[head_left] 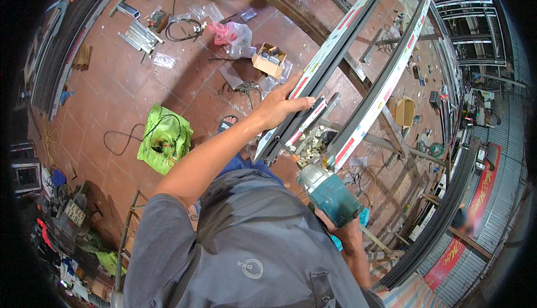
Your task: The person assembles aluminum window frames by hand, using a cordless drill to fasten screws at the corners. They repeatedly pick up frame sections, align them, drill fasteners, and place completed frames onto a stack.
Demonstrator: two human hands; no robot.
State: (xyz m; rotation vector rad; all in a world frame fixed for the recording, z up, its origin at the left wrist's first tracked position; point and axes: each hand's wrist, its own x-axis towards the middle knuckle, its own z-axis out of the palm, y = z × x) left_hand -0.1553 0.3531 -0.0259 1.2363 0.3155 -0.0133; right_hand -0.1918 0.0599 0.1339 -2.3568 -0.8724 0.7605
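drill point(330, 192): teal, tip pointing up at frame end | frame bar point(335, 45): long, dark, film-wrapped, lying slanted across trestles

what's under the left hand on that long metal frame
The left hand lies flat on the near end of the long metal frame. Its palm covers that spot, so the surface beneath is hidden. The right hand holds a teal drill.
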